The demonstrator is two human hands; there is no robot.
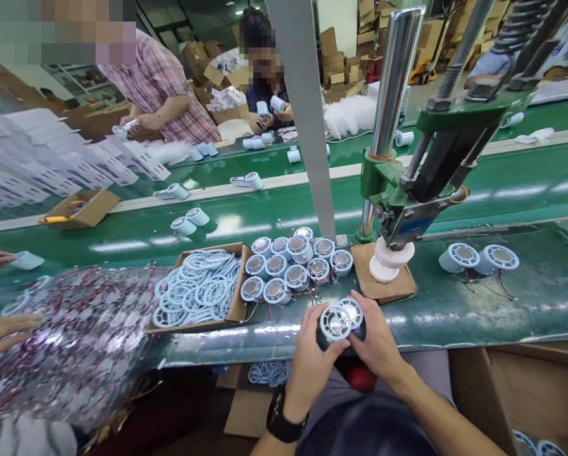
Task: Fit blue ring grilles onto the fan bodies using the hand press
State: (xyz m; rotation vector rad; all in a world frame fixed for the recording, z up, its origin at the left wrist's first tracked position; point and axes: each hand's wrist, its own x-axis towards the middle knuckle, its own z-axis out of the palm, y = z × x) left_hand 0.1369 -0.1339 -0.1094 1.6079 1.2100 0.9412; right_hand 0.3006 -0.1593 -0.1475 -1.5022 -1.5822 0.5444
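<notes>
Fan units [343, 318] are sitting pinched between left hand [312, 361] and right hand [376, 345], whose fingers are best gripping the rims squarely, keeping both grilles level near the press [391, 259].

Factory assembly line: green conveyor belt [502, 183], hand press [421, 190], stacked cartons [340, 57].

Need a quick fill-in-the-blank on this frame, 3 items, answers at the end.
1. Both hands hold two round ____ housings.
2. The cardboard box holds pale blue ____.
3. The press's white part rests on a ____ pad.
4. The left wrist wears a black ____.

Answers: fan; rings; cardboard; watch
</notes>
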